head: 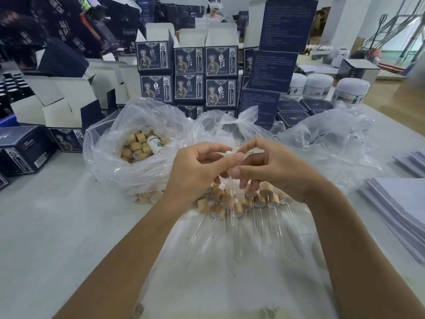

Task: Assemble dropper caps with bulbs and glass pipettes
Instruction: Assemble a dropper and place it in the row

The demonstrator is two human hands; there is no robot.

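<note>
My left hand (195, 171) and my right hand (273, 166) meet above the table's middle. Between their fingertips sits a small white bulb (228, 152). A thin glass pipette (231, 187) hangs down below the hands; which fingers pinch it is hard to tell. Under the hands lies a heap of assembled droppers (253, 201), wooden caps with glass pipettes pointing toward me. A clear plastic bag of loose wooden caps (135, 146) stands open at the left, with a small white bottle (155, 145) in it.
Stacked dark blue printed cartons (188, 74) form a wall behind the bags. Open white-lined boxes (69, 97) stand at the left, white jars (319, 86) at the back right, and paper stacks (400, 210) at the right edge. More crumpled clear bags (322, 139) lie behind my right hand.
</note>
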